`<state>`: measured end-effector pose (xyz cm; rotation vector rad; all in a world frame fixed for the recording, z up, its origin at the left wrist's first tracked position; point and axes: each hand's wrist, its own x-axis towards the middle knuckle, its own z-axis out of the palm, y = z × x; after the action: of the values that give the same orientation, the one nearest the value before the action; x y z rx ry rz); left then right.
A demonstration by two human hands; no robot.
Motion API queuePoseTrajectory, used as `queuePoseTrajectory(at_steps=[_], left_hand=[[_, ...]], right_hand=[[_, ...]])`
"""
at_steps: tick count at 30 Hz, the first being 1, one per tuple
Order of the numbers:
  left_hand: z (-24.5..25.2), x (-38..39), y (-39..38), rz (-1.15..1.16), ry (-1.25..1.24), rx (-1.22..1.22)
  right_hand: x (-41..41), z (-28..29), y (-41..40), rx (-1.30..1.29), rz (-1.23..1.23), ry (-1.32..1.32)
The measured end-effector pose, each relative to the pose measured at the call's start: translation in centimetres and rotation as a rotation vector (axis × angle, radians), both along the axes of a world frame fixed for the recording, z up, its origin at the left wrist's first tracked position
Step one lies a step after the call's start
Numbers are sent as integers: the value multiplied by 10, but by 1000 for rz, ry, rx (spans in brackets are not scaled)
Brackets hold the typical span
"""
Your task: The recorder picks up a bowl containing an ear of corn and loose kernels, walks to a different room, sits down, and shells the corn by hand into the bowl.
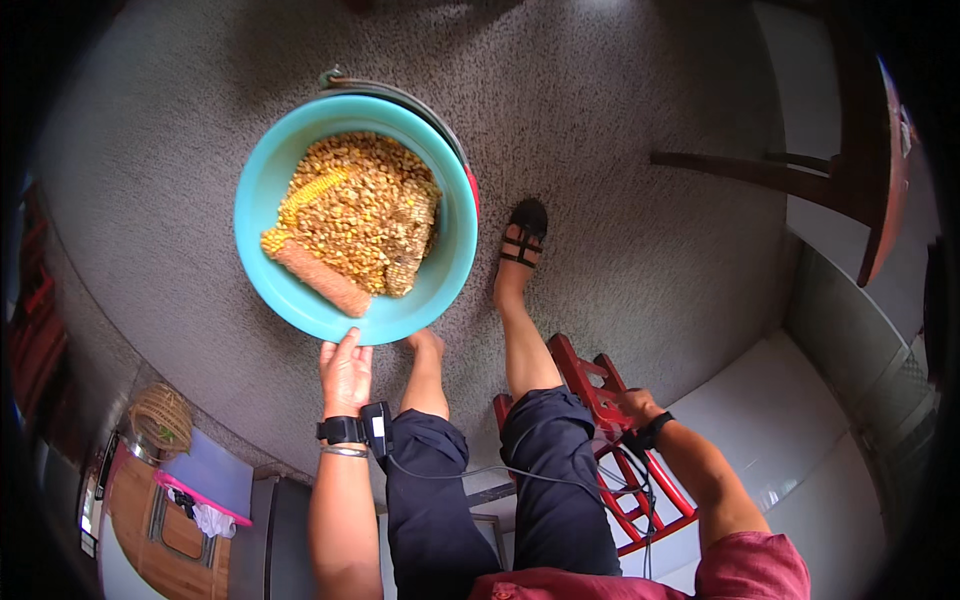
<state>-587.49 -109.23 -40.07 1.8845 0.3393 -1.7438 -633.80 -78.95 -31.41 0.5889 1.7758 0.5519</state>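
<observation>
My left hand [347, 379] pinches the near rim of a turquoise plastic basin [259, 274], thumb on top and fingers underneath. Loose corn kernels [360, 202] fill much of the basin. On them lie a thin yellow corn cob [311, 196] and a pale, withered cob [411, 240]. A mostly bare reddish corncob [322, 279] leans along the near left wall, with some yellow kernels at one end. At my right side, my right hand [639, 409] is closed around part of a red-framed chair or stool [592, 390].
A curved metal bail handle [397, 94] shows beyond the basin; what it belongs to is mostly hidden. A dark wooden piece of furniture [847, 180] stands at right. Cables [555, 481] hang across my legs. A woven basket [160, 420] sits at lower left, on speckled grey flooring's edge.
</observation>
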Motion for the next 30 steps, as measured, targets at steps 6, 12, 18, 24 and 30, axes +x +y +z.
queuePoseTrajectory(at_steps=[6,12,18,24,30], left_hand=[[-1,15,12,-80,-74,-53],[9,16,23,-71,-158,9],[1,2,43,34,-105,15],[9,-8,66,126,-54,132],[38,-15,50,117,27,103]], right_hand=[[32,-32,48,-71,64,-103],[55,-87,68,-144,135,-195],[55,-123,74,-162,197,-241],[55,-140,47,-194,248,-278],[33,-127,-3,-259,273,-271]])
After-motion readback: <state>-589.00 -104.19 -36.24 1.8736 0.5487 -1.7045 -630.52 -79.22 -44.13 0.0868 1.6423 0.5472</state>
